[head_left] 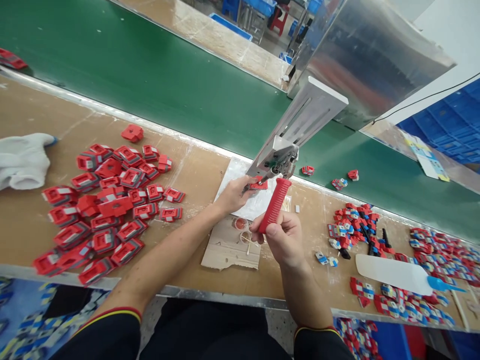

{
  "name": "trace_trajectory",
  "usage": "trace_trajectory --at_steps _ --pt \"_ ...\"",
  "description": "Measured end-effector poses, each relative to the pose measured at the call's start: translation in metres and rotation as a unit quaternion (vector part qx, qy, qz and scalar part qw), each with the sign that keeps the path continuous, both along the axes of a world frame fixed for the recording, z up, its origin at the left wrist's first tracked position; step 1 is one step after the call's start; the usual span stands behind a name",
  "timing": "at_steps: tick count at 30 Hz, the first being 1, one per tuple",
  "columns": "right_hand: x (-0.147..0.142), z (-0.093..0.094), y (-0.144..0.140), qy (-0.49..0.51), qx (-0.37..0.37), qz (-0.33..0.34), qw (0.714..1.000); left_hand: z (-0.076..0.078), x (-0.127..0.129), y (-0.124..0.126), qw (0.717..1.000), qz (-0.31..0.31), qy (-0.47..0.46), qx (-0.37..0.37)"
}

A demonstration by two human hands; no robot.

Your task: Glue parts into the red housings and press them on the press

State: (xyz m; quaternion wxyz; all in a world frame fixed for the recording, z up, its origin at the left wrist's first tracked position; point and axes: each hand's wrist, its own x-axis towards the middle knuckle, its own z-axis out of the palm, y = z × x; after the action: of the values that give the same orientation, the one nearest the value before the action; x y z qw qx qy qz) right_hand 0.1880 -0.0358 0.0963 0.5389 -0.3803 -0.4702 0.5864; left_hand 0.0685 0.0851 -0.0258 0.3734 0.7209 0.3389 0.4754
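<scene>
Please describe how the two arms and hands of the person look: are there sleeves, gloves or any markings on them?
Both hands, the left hand and the right hand, are bare, with no gloves, rings or watch to be seen. The forearms are bare too. Near the picture's lower edge, each arm comes out of a short dark sleeve: the left sleeve has a cuff edged with red and yellow stripes, and the right sleeve shows the same trim.

Two hands, one red-handled lever [275, 205], one white glove [23, 160], one white squeeze bottle [393, 274], three red parts on the green belt [339, 180], dozens of red parts [105, 205] heaped left
</scene>
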Motion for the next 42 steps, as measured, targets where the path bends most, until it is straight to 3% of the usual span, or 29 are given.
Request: trace_trajectory --at_steps 8,11,14,17,19,22,25,28,32,33,35,37,38,40,42 --pt "0.005 -0.051 0.026 -0.185 0.04 -0.084 0.978 0.0 -0.005 0.002 1.0 0.005 0.022 -0.009" --pt "0.016 -0.061 0.035 -0.214 0.069 -0.073 0.972 0.003 -0.009 0.005 1.0 0.003 0.023 0.002" --pt "0.063 -0.062 0.045 -0.332 0.061 -0.132 0.932 0.001 -0.012 0.006 1.0 0.006 0.015 0.017" --pt "0.139 -0.053 0.072 -0.438 0.009 -0.294 0.849 -0.003 -0.012 0.005 1.0 0.009 -0.001 0.019" --pt "0.186 -0.045 0.104 -0.468 -0.01 -0.352 0.811 -0.003 -0.012 0.003 1.0 0.01 -0.004 0.008" --pt "0.229 -0.039 0.151 -0.506 -0.038 -0.35 0.787 0.002 -0.012 0.004 1.0 0.006 0.017 0.011" --pt "0.241 -0.038 0.171 -0.534 -0.052 -0.321 0.78 0.014 -0.02 0.004 0.998 -0.012 0.049 0.043" --pt "0.239 -0.035 0.148 -0.549 -0.035 -0.322 0.77 0.028 -0.043 -0.009 0.997 0.006 0.059 0.052" --pt "0.203 -0.027 0.057 -0.545 0.049 -0.3 0.782 0.05 -0.079 -0.066 0.993 0.115 -0.02 -0.023" --pt "0.183 -0.025 0.029 -0.532 0.136 -0.242 0.8 0.055 -0.082 -0.085 0.992 0.104 -0.047 -0.062" --pt "0.135 -0.021 -0.02 -0.504 0.278 -0.118 0.809 0.064 -0.078 -0.122 0.983 -0.008 -0.104 -0.151" --pt "0.083 -0.018 -0.051 -0.505 0.357 -0.039 0.784 0.07 -0.063 -0.151 0.953 -0.134 -0.156 -0.225" --pt "0.061 -0.018 -0.059 -0.5 0.393 -0.018 0.772 0.071 -0.055 -0.161 0.938 -0.165 -0.177 -0.249" --pt "0.034 -0.02 -0.061 -0.47 0.435 -0.007 0.768 0.071 -0.041 -0.169 0.921 -0.167 -0.214 -0.281" --pt "0.032 -0.027 -0.056 -0.432 0.429 -0.026 0.793 0.069 -0.037 -0.163 0.911 -0.132 -0.251 -0.3"
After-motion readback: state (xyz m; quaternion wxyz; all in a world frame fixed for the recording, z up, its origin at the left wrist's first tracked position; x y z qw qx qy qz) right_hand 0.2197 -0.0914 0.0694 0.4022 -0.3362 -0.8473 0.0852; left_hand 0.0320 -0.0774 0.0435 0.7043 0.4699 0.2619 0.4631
